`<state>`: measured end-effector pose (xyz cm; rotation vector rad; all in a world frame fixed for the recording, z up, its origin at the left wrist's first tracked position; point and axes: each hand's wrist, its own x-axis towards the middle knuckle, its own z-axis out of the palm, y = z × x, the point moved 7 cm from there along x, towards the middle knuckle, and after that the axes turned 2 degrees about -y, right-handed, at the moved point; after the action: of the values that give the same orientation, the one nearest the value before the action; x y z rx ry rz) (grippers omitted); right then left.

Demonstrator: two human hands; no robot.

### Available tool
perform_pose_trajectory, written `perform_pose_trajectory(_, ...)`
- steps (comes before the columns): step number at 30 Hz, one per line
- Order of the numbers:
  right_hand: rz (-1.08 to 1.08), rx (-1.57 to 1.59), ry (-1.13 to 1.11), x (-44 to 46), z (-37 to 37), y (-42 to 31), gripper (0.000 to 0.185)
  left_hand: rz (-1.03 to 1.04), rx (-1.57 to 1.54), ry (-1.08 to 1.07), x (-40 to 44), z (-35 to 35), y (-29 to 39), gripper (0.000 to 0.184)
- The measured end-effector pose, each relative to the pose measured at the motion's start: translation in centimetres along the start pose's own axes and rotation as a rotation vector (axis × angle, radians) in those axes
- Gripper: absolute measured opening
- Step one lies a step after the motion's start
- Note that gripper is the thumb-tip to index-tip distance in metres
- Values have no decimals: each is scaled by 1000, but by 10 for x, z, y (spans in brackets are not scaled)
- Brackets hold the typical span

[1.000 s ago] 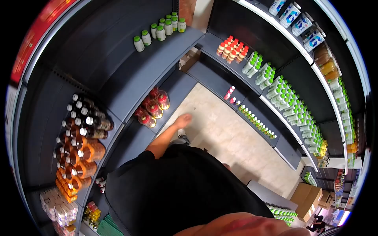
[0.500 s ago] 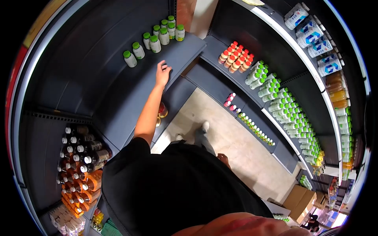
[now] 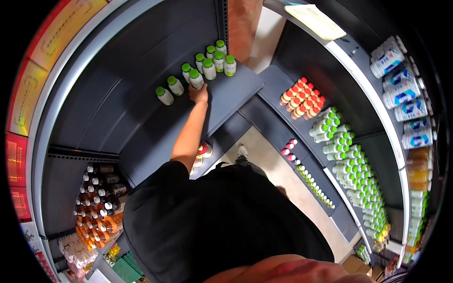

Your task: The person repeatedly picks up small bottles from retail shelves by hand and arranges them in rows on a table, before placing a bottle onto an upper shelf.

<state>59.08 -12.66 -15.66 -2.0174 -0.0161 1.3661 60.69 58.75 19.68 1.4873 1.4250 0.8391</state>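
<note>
My left hand (image 3: pixel 199 94) reaches over the upper shelf on the left, its fingers wrapped around the lower part of a white bottle with a green cap (image 3: pixel 195 78). That bottle stands at the front of a small group of like bottles (image 3: pixel 209 69). Two more green-capped bottles (image 3: pixel 175 86) stand to the left of my hand. Only a small part of my right hand (image 3: pixel 281 190) shows beside my black shirt, low over the floor; its fingers are hidden.
Dark bottles (image 3: pixel 113 189) and orange bottles (image 3: pixel 109 223) stand at the lower left. Red-capped bottles (image 3: pixel 302 98) and rows of green-capped bottles (image 3: pixel 354 170) fill the right shelf. Large white-and-blue containers (image 3: pixel 401 93) stand higher up. Red-lidded jars (image 3: pixel 205 150) sit below my left arm.
My left hand has gone from low over the floor up to the shelf and has closed around a green-capped bottle. The view has shifted, and my right hand is less visible.
</note>
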Motion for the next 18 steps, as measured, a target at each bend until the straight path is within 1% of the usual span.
perform_pose_trajectory(2, -52, 32, -30, 65, -37, -29, 25, 2, 90, 61, -3, -2, 15, 87)
perform_pose_trajectory(3, -155, -215, 262, 16, -62, -141, 30, 10, 120, 99, -5, -3, 20, 86)
perform_pose_trajectory(4, -584, -563, 631, 14, -75, -216, 30, 13, 116, 99, -2, -2, 24, 86)
perform_pose_trajectory(5, -844, -493, 575, 18, -80, -275, 31, 14, 116, 99, 1, -2, 25, 86)
perform_pose_trajectory(6, -695, -348, 372, 16, -86, -330, 35, 15, 115, 99, 3, -3, 25, 86)
perform_pose_trajectory(7, -707, -264, 281, -20, -85, -399, 32, 11, 123, 105, 4, -3, 24, 86)
perform_pose_trajectory(8, -717, -183, 192, -37, -78, -451, 29, 7, 128, 110, 4, -3, 23, 86)
perform_pose_trajectory(10, -881, -24, 130, -5, -65, -507, 23, 10, 125, 88, -3, 0, 30, 85)
perform_pose_trajectory(11, -1134, -161, 182, -30, -52, -555, 22, 36, 138, 47, -11, 1, 31, 82)
perform_pose_trajectory(12, -1384, -298, 228, -79, -34, -603, 21, 85, 116, 11, -18, 5, 28, 79)
perform_pose_trajectory(13, -1191, -155, -13, -92, -16, -631, 26, 134, 96, -22, -27, 7, 26, 77)
perform_pose_trajectory(14, -1185, -114, -81, -95, 2, -655, 36, 194, 75, -44, -41, 7, 28, 73)
perform_pose_trajectory(15, -1252, -242, -27, -100, 17, -679, 43, 254, 54, -64, -56, 7, 31, 70)
perform_pose_trajectory(17, -1441, -269, -45, -125, 47, -720, 50, 403, 151, -63, -87, 2, 40, 63)
perform_pose_trajectory(18, -1449, -300, -73, -121, 65, -730, 47, 486, 167, -72, -96, 5, 36, 60)
